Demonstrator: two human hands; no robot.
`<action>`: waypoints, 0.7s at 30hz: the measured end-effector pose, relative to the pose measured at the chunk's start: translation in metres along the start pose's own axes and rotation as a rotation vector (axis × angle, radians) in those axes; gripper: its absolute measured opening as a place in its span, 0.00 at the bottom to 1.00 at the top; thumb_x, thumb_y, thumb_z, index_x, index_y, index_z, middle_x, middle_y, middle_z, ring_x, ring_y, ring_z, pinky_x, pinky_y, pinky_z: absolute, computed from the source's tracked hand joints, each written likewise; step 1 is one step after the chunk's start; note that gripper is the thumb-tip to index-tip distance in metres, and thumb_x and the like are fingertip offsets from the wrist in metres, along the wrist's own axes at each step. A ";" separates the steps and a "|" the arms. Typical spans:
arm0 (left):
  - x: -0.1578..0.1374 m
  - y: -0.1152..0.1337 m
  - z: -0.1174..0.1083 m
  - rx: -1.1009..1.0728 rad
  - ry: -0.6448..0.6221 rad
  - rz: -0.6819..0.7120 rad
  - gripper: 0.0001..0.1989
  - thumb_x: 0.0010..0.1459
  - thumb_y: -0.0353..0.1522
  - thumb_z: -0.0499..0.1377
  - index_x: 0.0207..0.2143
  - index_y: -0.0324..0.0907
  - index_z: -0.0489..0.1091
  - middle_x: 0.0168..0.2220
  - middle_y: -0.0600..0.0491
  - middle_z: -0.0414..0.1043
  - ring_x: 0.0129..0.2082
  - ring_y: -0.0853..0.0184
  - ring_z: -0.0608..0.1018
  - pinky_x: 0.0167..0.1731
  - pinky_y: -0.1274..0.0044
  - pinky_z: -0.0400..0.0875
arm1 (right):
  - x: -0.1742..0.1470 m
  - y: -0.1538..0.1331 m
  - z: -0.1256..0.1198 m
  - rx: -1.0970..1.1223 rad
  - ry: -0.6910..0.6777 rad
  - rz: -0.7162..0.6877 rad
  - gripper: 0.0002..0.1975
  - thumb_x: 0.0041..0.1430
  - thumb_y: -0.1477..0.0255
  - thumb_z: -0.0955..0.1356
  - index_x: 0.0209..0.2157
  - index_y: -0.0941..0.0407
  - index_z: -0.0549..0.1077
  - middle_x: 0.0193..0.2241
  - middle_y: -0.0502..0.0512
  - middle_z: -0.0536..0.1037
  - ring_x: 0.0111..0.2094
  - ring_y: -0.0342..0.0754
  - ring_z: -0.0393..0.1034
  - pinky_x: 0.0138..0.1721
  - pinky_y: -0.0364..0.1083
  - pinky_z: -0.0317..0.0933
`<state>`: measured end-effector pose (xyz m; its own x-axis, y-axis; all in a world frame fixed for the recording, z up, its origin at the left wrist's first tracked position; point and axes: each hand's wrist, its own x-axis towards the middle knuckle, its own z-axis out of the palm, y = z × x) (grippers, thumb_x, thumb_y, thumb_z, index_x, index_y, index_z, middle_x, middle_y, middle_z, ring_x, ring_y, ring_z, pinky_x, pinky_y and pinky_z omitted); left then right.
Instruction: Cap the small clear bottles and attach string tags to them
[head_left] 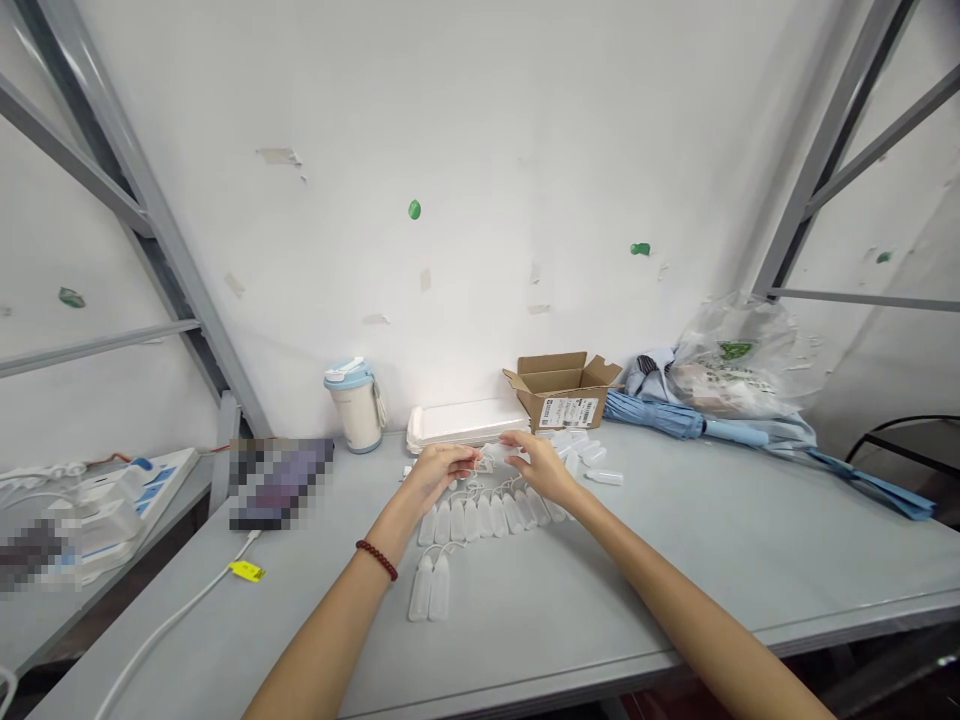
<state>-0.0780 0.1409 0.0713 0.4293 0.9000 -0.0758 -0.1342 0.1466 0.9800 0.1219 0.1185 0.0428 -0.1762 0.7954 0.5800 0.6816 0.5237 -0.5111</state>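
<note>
My left hand (441,472) is closed in a pinch at its fingertips, on what looks like a thin white cord. Facing it, my right hand (541,468) curls its thumb and fingers around a small translucent bottle (493,452); the fingers partly hide it. Below both hands a row of similar translucent bottles (484,517) with white cords lies side by side on the grey table (525,620). Two more corded bottles (429,588) lie nearer the front. Behind my right hand, several loose bottles (592,455) are scattered without visible cords.
A white tray (465,422) and an open cardboard box (562,392) stand near the wall. To the left are a cream tumbler (356,408), a blurred phone (281,485) and its white cable (180,610). A blue umbrella (660,415) and a plastic bag (739,365) lie at right.
</note>
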 end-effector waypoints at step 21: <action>-0.006 -0.004 0.016 0.480 0.093 0.257 0.11 0.47 0.37 0.59 0.27 0.38 0.75 0.25 0.52 0.72 0.25 0.69 0.70 0.24 0.79 0.63 | -0.011 -0.027 0.009 0.053 -0.080 -0.031 0.21 0.52 0.83 0.64 0.48 0.54 0.67 0.40 0.56 0.76 0.39 0.48 0.71 0.39 0.46 0.65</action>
<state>-0.0658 0.1284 0.0705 0.3532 0.9175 0.1826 0.2074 -0.2671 0.9411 0.0992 0.0985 0.0447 -0.2543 0.7989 0.5450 0.6363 0.5626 -0.5278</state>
